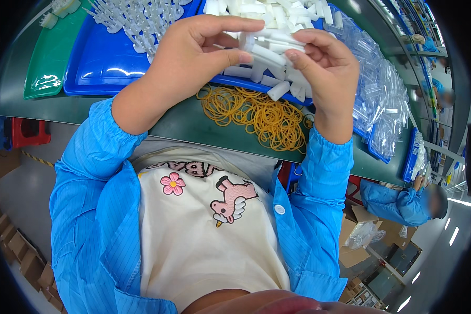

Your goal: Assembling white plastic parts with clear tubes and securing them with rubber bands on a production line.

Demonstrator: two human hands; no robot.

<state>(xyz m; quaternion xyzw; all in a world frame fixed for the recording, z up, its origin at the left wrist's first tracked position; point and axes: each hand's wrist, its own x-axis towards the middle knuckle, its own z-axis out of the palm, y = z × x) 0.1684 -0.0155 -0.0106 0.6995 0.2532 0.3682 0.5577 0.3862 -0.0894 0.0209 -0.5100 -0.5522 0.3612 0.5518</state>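
Head view: a blue tray point(235, 82) holds heaped white pieces point(282, 13).

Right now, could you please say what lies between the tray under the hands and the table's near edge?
Yellow rubber bands, in the head view.

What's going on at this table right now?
A person's left hand and right hand together hold a small white-and-clear plastic part; whether it is one piece or two is unclear. They are over a blue tray of white pieces. Orange-yellow rubber bands lie heaped on the green table, nearer the person, with clear plastic pieces piled to the right.
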